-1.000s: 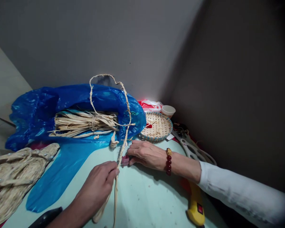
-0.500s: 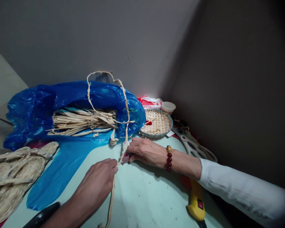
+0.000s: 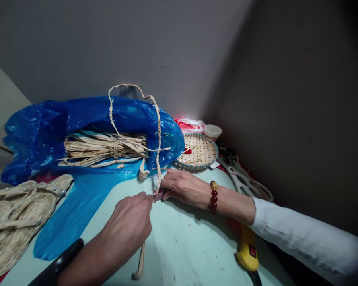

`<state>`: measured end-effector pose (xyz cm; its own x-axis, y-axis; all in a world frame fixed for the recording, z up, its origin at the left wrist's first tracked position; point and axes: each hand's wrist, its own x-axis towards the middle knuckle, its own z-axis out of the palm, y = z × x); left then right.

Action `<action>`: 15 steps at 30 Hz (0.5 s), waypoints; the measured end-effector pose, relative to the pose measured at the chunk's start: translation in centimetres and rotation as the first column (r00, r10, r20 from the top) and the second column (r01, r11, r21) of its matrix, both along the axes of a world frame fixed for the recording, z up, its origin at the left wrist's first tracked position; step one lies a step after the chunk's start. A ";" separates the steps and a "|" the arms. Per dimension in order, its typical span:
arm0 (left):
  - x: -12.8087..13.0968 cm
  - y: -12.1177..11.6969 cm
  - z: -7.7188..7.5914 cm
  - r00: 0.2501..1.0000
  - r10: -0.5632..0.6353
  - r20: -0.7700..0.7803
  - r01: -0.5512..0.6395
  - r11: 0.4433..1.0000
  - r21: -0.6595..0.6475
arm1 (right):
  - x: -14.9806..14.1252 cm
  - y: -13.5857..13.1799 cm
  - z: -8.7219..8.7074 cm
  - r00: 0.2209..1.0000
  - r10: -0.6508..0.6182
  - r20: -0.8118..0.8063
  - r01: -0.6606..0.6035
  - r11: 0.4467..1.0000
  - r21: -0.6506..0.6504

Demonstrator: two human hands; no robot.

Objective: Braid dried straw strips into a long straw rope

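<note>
A plaited straw cord [image 3: 159, 137] loops up over the blue bag and comes down between my hands. My left hand [image 3: 131, 220] is closed on its lower part, knuckles up, and a loose tail [image 3: 141, 264] hangs out below. Just right of it, my right hand [image 3: 186, 188], with a beaded bracelet [image 3: 214, 198], is closed around a small pinkish-purple piece [image 3: 158, 194] on the table. The cord meets this piece, whose kind I cannot make out. The right fingertips are partly hidden. Behind my hands, a tied bundle of dry straw strips [image 3: 104, 149] lies in the blue plastic bag [image 3: 35, 123].
A woven straw sole [image 3: 20, 222] with pearl beads lies left. Beyond my right hand are a shallow woven basket [image 3: 197, 153], a paper cup [image 3: 213, 131], a red-white packet [image 3: 191, 125] and scissors [image 3: 237, 174]. A yellow tool [image 3: 247, 254] with a red switch lies right. A wall [image 3: 143, 47] rises behind.
My left hand has moved up and right along the cord, close to the pinkish-purple piece. The cord's tail now hangs shorter below it. My right hand has stayed almost in place.
</note>
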<state>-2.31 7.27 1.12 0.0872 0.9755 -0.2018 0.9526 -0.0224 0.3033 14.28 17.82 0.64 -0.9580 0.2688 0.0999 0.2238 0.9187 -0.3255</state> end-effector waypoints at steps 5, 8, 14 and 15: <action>-0.6 -0.2 0.1 0.998 -0.049 -0.034 0.049 0.999 -0.009 | -0.1 -0.3 0.3 0.992 -0.120 0.035 0.121 0.992 -0.029; -1.1 -0.6 0.0 0.999 -0.049 0.025 0.049 0.999 0.005 | 0.2 -1.2 0.7 0.982 -0.187 0.030 0.188 0.982 -0.030; -0.2 -2.4 -0.6 0.985 -0.030 0.170 0.031 0.999 -0.007 | 1.4 -4.7 1.6 0.932 -0.363 -0.004 0.363 0.931 -0.022; 0.0 -2.7 -0.6 0.983 -0.021 0.184 0.021 1.000 0.001 | 1.4 -5.4 1.6 0.914 -0.404 -0.018 0.404 0.914 -0.031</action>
